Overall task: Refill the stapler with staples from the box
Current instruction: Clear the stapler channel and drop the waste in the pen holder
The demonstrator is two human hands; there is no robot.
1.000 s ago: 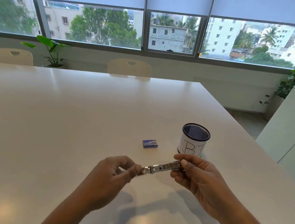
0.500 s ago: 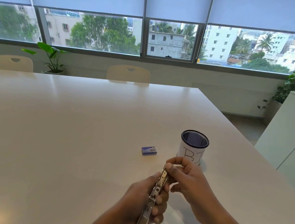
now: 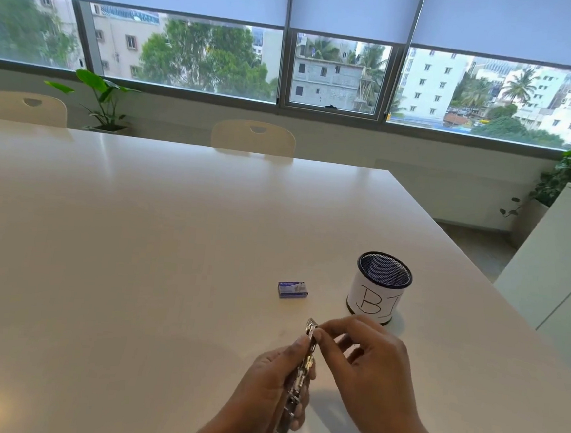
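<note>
A slim metal stapler (image 3: 303,371) is held above the white table (image 3: 139,239), its length pointing away from me. My left hand (image 3: 264,385) wraps around its middle and rear. My right hand (image 3: 365,362) pinches its far tip between thumb and forefinger. The small blue staple box (image 3: 292,289) lies shut on the table just beyond the hands, touched by neither.
A mesh pen cup (image 3: 379,287) with a paper label stands to the right of the box. Two chairs (image 3: 253,138) sit at the table's far edge. A white cabinet (image 3: 553,271) stands off the table's right edge.
The stapler has turned from lying crosswise between my hands to pointing away from me. My left hand shifted from its tip to its body, and my right hand now pinches the far tip.
</note>
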